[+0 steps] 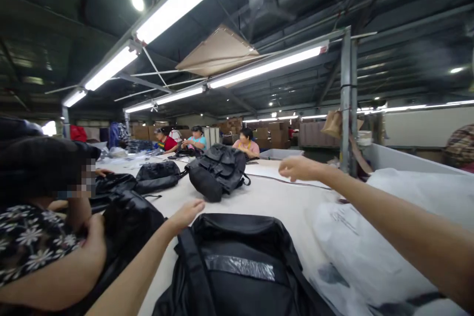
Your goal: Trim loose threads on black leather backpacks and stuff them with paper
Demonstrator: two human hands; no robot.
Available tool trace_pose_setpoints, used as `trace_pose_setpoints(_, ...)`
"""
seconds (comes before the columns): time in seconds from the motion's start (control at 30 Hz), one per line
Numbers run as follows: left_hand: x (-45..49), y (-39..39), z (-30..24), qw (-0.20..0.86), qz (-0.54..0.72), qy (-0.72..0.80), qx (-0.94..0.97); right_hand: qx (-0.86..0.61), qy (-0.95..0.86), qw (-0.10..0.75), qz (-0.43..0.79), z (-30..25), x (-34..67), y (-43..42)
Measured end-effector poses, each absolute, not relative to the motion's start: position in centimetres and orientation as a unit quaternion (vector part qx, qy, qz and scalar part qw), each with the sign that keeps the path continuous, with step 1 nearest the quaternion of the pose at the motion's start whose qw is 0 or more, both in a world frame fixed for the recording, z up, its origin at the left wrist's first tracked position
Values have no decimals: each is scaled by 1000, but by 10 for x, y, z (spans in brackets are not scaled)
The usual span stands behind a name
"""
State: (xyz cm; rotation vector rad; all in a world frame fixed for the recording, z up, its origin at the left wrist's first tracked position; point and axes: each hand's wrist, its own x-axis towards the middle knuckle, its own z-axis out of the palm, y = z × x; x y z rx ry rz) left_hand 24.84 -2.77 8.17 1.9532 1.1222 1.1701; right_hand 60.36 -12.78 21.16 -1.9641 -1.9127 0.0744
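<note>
My left hand (190, 211) hovers by the upper left corner of a black backpack (252, 286) that lies in front of me. Its fingers are loosely bent, and no object shows in them. A strip of clear shiny film crosses the backpack's panel. My right hand (300, 168) is raised over the table on the right, its fingers half curled with nothing visible in them. Between and beyond my hands, a second black backpack (218, 170) with flaps and straps sits tilted on the white table (285, 202), apart from both hands.
A co-worker in a flowered top (33, 242) sits close on my left, among black bags (129, 222). White plastic bags (355, 242) fill the right side. Several people work farther down the table. A metal post (346, 103) stands at the right, beside a grey bin (411, 158).
</note>
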Motion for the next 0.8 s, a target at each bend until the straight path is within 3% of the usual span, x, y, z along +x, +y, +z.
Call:
trace_pose_setpoints(0.2, 197, -94, -11, 296, 228, 481, 793, -711, -666, 0, 227, 111, 587, -145)
trace_pose_setpoints(0.43, 193, -123, -71, 193, 242, 519, 797, -637, -733, -90, 220, 73, 543, -137)
trace_pose_setpoints(0.57, 192, -122, -83, 168, 274, 531, 784, -571, -792, -86, 198, 63, 506, -146)
trace_pose_setpoints(0.8, 175, -121, -92, 189, 366, 602, 684, -531, -833, 15, 155, 39, 460, -206)
